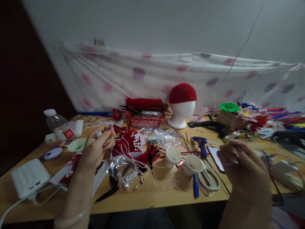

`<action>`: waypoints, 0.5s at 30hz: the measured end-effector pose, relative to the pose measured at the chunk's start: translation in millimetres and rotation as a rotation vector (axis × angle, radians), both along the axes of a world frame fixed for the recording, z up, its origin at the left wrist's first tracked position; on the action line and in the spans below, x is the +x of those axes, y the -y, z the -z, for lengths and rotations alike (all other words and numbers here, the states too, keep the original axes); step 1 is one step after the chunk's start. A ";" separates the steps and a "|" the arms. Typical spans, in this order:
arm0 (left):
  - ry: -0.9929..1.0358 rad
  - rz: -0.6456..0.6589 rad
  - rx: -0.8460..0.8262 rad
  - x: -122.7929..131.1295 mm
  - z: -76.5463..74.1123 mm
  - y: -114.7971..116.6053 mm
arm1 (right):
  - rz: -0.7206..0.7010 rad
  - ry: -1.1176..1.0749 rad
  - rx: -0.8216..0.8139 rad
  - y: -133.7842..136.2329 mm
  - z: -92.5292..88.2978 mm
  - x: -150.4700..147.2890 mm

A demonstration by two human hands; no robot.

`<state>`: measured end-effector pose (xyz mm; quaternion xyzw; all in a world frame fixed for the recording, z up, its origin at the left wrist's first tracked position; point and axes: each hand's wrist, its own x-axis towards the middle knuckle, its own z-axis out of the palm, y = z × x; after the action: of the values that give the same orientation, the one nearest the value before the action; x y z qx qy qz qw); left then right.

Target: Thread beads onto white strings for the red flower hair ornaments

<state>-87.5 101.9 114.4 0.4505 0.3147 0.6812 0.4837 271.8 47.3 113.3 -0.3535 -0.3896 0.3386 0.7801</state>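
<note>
Left hand (98, 144) near white beads (138, 141), right hand (245, 162) near phone (215, 156), both pinched, contents unclear

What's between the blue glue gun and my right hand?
In the head view, a white-screened phone, partly covered by your right hand, lies there, with a pale stick and a black cord near the blue glue gun.

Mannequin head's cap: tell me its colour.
The cap is red; it shows best in the head view.
</note>
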 end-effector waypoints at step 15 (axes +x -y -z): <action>-0.077 0.599 -0.062 92.6 -16.0 24.1 | -0.774 0.571 0.062 -14.6 -11.7 -92.2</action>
<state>5.1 77.7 130.3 0.5337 0.2067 0.4808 0.6643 179.6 61.9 125.0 -0.2379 -0.7011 0.4819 0.4687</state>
